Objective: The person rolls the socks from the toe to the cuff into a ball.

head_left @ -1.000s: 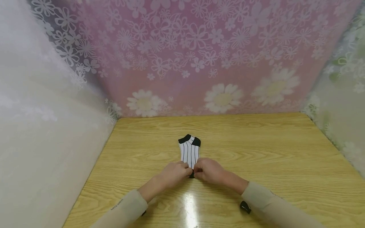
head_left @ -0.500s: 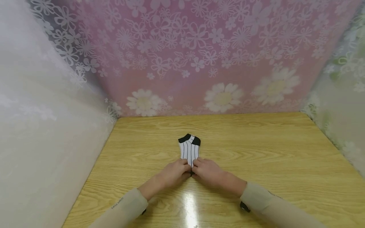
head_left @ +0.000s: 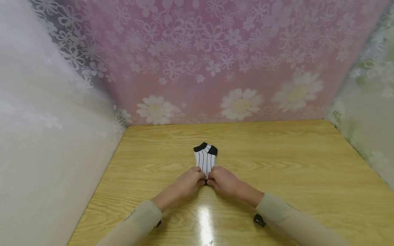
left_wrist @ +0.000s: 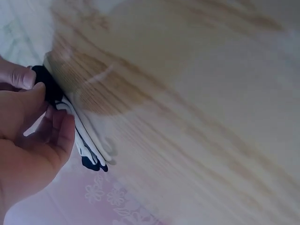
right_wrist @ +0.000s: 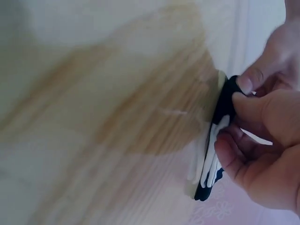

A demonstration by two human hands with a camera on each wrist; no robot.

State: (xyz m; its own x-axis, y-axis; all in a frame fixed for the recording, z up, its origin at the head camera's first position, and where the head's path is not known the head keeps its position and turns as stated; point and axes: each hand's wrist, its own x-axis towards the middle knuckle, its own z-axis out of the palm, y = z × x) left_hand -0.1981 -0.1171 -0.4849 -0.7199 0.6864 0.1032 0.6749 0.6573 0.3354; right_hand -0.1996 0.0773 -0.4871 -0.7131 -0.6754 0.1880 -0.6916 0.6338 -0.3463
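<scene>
A pair of white ankle socks [head_left: 205, 159] with thin dark stripes and black cuff, heel and toe lies flat on the table, cuffs pointing away from me. My left hand [head_left: 189, 181] pinches the left side of the black toe end between thumb and fingers. On the opposite side my right hand [head_left: 226, 181] pinches the same end, its fingertips almost meeting the left ones. In the left wrist view the socks [left_wrist: 80, 131] show edge-on as stacked layers. The right wrist view has thumb and fingers on the black toe part [right_wrist: 227, 101]. Fingers hide much of the toe.
The wood-grain table [head_left: 277, 164] reaches back to a pink flowered backdrop [head_left: 197, 68]. Pale panels stand at the left [head_left: 55, 136] and right [head_left: 366, 136]. Small black objects show under the right sleeve [head_left: 259, 220] and the left sleeve [head_left: 158, 223].
Both hands have drawn together at the toe end and shifted slightly forward, fingers now pinching it. Less of the black toe shows than a second ago. The cuff end has barely moved.
</scene>
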